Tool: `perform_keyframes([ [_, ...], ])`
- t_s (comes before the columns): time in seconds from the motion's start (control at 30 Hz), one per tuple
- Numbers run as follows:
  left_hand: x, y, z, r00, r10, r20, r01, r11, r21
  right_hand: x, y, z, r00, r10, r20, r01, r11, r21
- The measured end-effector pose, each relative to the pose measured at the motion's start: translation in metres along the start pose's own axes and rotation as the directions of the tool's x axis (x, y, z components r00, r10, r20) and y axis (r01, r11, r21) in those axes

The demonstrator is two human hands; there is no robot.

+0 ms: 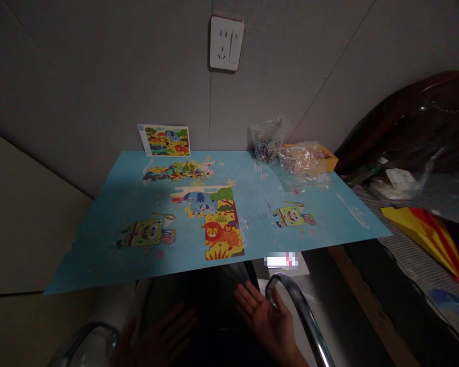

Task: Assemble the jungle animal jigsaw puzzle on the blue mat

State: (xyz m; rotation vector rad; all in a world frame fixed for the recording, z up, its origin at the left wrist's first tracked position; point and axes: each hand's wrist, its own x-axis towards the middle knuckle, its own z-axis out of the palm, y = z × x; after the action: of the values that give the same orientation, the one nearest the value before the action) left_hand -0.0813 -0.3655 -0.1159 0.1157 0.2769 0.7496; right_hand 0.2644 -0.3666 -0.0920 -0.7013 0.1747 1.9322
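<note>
Below the table's front edge, my right hand (270, 321) is open, palm up and fingers stretched, beside the curved metal armrest (302, 306). My left hand (162, 334) lies in shadow at the lower left, fingers extended and holding nothing. Both hands are apart from the blue table (118, 260). On it, nearest the hands, sits a partly assembled jigsaw puzzle (224, 229) with lions, an elephant and a tree. Behind that is a heap of loose puzzle pieces (179, 172). A picture card (166, 141) of the animal scene leans against the wall.
A clear bag with dark contents (268, 142) and a crumpled plastic bag (304, 160) lie at the back right by a yellow box (330, 159). A socket panel (226, 44) is on the wall. Another armrest (86, 336) curves at lower left. A striped bed (382, 204) stands right.
</note>
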Motion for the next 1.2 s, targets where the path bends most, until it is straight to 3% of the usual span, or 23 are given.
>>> perform_keyframes([
  [0.07, 0.019, -0.009, -0.005, 0.994, -0.068, 0.088, 0.072, 0.996, -0.050, 0.012, 0.012, -0.010, 0.994, 0.097, 0.052, -0.095, 0.995, -0.044],
  [0.2, 0.032, -0.008, -0.006, 0.991, -0.073, 0.111, 0.084, 0.991, -0.106, 0.017, 0.017, -0.021, 0.976, 0.184, 0.113, -0.173, 0.979, -0.105],
  [0.27, 0.027, -0.001, 0.007, 0.993, -0.063, 0.099, 0.074, 0.991, -0.113, 0.012, 0.011, -0.011, 0.969, 0.197, 0.149, -0.181, 0.976, -0.119],
  [0.4, 0.009, 0.021, 0.050, 0.998, 0.018, 0.060, -0.012, 0.995, -0.103, -0.007, -0.009, 0.030, 0.947, 0.200, 0.252, -0.166, 0.975, -0.149],
  [0.47, 0.002, 0.028, 0.061, 0.997, 0.053, 0.057, -0.047, 0.995, -0.092, -0.013, -0.016, 0.044, 0.939, 0.191, 0.286, -0.146, 0.974, -0.172],
  [0.53, 0.001, 0.027, 0.054, 0.993, 0.104, 0.055, -0.098, 0.990, -0.097, -0.011, -0.017, 0.044, 0.939, 0.197, 0.282, -0.146, 0.971, -0.191],
  [0.73, 0.015, 0.000, -0.006, 0.981, 0.125, 0.148, -0.101, 0.982, -0.161, 0.018, -0.001, 0.000, 0.961, 0.232, 0.150, -0.204, 0.962, -0.183],
  [0.8, 0.010, 0.001, -0.006, 0.987, 0.113, 0.116, -0.097, 0.985, -0.142, 0.018, -0.003, -0.004, 0.955, 0.243, 0.172, -0.211, 0.960, -0.185],
  [0.9, -0.006, 0.013, 0.008, 0.988, 0.143, 0.053, -0.136, 0.984, -0.115, 0.008, -0.014, 0.001, 0.934, 0.253, 0.254, -0.211, 0.961, -0.180],
  [1.0, -0.011, 0.019, 0.014, 0.980, 0.134, 0.148, -0.119, 0.987, -0.108, 0.004, -0.020, 0.002, 0.903, 0.294, 0.312, -0.252, 0.953, -0.167],
  [1.03, -0.008, 0.018, 0.011, 0.973, 0.156, 0.167, -0.138, 0.984, -0.115, 0.006, -0.019, 0.000, 0.903, 0.297, 0.310, -0.255, 0.952, -0.170],
  [1.2, 0.012, 0.000, -0.017, 0.980, 0.194, 0.040, -0.185, 0.969, -0.164, 0.024, -0.003, -0.015, 0.964, 0.204, 0.171, -0.174, 0.969, -0.173],
])
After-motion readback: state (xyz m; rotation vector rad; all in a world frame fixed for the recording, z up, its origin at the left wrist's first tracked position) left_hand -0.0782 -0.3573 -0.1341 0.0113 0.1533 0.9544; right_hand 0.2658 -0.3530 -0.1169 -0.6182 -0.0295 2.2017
